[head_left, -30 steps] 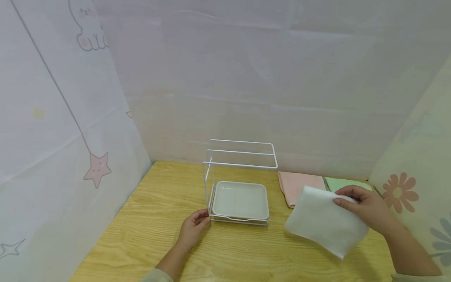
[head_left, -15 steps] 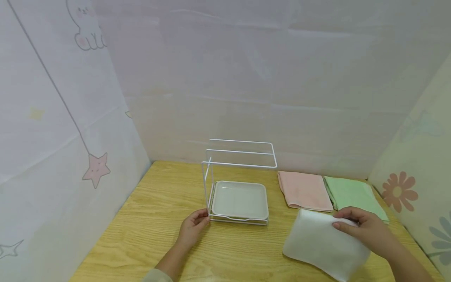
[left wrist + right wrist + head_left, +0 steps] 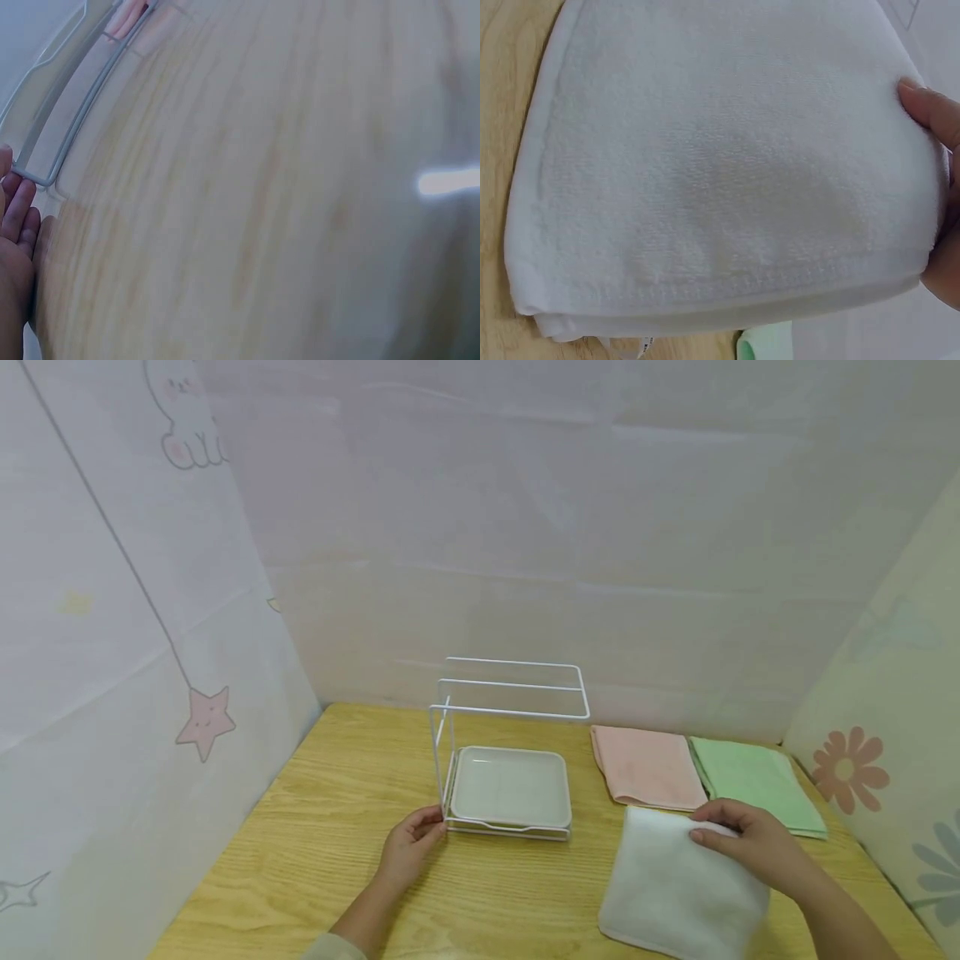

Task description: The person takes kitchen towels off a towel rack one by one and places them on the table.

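Note:
A folded white towel [image 3: 678, 885] hangs from my right hand [image 3: 757, 847], which pinches its far edge between thumb and fingers. Its near part comes down close to the wooden table; in the right wrist view the towel [image 3: 720, 165] shows layered edges and a small tag. My left hand [image 3: 408, 847] holds the front left corner of a white wire rack [image 3: 510, 713]. The left wrist view has the fingers [image 3: 19, 214] at that bent wire corner. Inside the rack's base sits a shallow off-white tray [image 3: 512, 787].
Folded pink [image 3: 648, 767] and green [image 3: 757, 781] towels lie side by side at the back right of the table [image 3: 300, 868]. Printed cloth walls [image 3: 525, 527] enclose the back and both sides.
My right hand has brought the white towel nearer and lower, then slightly left, uncovering the pink and green towels. The left hand and rack have stayed in place.

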`<state>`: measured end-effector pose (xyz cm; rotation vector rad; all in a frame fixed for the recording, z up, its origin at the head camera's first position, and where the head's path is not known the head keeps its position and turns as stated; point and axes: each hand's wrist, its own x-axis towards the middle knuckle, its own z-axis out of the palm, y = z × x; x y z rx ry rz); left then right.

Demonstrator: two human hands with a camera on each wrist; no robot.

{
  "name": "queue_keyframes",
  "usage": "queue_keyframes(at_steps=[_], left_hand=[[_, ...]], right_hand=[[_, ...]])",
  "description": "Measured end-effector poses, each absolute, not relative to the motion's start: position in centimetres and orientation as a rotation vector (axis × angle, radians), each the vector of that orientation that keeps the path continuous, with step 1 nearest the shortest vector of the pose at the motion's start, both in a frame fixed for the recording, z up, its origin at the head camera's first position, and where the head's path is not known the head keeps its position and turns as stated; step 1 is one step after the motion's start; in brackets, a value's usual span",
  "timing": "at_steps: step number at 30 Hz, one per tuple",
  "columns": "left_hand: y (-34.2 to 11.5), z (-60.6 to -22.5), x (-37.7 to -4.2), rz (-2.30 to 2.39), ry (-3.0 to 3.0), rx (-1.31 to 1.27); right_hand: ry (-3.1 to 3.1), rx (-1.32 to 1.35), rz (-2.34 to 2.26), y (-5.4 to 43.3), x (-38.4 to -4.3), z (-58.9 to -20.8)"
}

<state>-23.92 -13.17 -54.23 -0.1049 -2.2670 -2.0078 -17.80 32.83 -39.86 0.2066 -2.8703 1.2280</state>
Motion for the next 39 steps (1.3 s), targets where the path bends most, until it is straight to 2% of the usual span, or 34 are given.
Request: queue_keyframes(at_steps=[9,22,31,39], left_hand=[[-13.1,-54.4,-24.0,-1.981,-2.266,-0.126],[-13.1,-54.5,-24.2,-1.984,-2.269,-0.106],[-13.2,-54.5,-24.2,-2.002,-2.261,-0.086],[-13.1,-54.6,-24.2,-2.011,-2.255,-0.100]], right_hand=[[-2.884,0.203,1.361,33.7,-21.4,-42.4],[-2.968,0.112,1.334,34.9,-24.5,-46.4],[-2.999,0.082,1.265,35.5,-25.8,-48.9],[-3.045,0.077,1.132,35.4,-26.3,-49.4]])
